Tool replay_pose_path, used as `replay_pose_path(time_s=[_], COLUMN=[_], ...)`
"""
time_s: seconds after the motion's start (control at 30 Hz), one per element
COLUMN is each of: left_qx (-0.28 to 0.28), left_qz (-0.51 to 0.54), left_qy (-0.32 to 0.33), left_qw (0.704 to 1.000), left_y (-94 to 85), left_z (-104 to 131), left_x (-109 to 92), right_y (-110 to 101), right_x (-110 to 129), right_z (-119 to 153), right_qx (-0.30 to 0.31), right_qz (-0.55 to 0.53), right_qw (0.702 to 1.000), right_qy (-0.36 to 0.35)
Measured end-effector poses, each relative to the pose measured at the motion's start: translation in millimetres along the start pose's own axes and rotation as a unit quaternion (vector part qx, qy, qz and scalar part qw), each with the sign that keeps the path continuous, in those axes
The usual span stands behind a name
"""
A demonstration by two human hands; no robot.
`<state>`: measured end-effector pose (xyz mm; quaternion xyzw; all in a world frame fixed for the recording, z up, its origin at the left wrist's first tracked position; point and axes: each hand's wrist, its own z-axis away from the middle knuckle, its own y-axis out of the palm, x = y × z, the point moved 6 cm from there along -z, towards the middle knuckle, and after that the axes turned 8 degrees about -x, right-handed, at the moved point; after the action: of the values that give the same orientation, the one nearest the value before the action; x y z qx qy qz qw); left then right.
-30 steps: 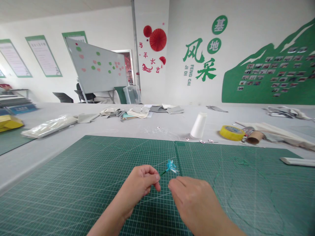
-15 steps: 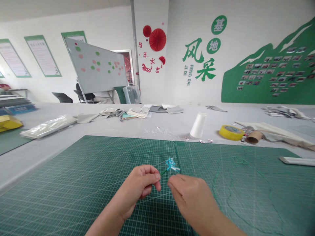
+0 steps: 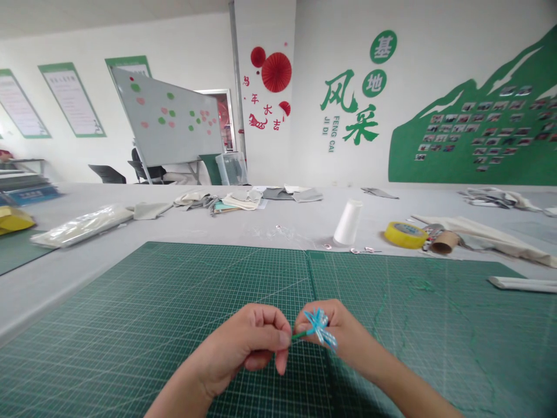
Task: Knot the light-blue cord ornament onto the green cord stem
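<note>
Low over the green cutting mats, my left hand (image 3: 256,342) pinches the green stem (image 3: 300,335) of a small blue flower (image 3: 319,326) between thumb and forefinger. The flower has shiny, looped blue petals and points to the right. Just behind it is my right hand (image 3: 343,331), its fingers curled together; the flower covers part of them, and what they hold cannot be made out. A thin green thread (image 3: 404,331) lies in loose curves across the right cutting mat (image 3: 448,348).
A white thread cone (image 3: 348,223) stands behind the mats. Right of it lie a yellow tape roll (image 3: 405,234), a brown cardboard tube (image 3: 444,242) and cloth strips. Fabric scraps (image 3: 243,199) lie at the back, a clear plastic-wrapped pack (image 3: 85,225) on the left.
My left hand has stayed near its place, turning the flower from pointing up and away to pointing right and lower. My right hand has moved up and slightly right, behind the flower.
</note>
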<state>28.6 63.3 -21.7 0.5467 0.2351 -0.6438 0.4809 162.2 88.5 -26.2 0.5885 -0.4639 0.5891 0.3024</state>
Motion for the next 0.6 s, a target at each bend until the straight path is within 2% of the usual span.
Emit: replay_pose_path(time_s=[0.13,0.3,0.47,0.6], left_qx=[0.040,0.032,0.012,-0.036], left_qz=[-0.059,-0.135,-0.184,-0.202], left_qy=[-0.044,-0.064,-0.044,-0.033], left_qw=[0.996,0.988,0.982,0.978], left_y=[7.1,9.5,8.1,1.9], left_z=[1,0,-3,-5], left_x=[9,16,20,19], right_y=[0,-2,1,3], right_x=[-12,-8,4,24], right_z=[1,3,5,10], right_qx=[0.080,0.091,0.048,-0.005], right_qz=[-0.055,-0.023,0.106,0.252], right_qw=[0.993,0.993,0.992,0.967], right_qy=[0.063,0.073,0.046,-0.026])
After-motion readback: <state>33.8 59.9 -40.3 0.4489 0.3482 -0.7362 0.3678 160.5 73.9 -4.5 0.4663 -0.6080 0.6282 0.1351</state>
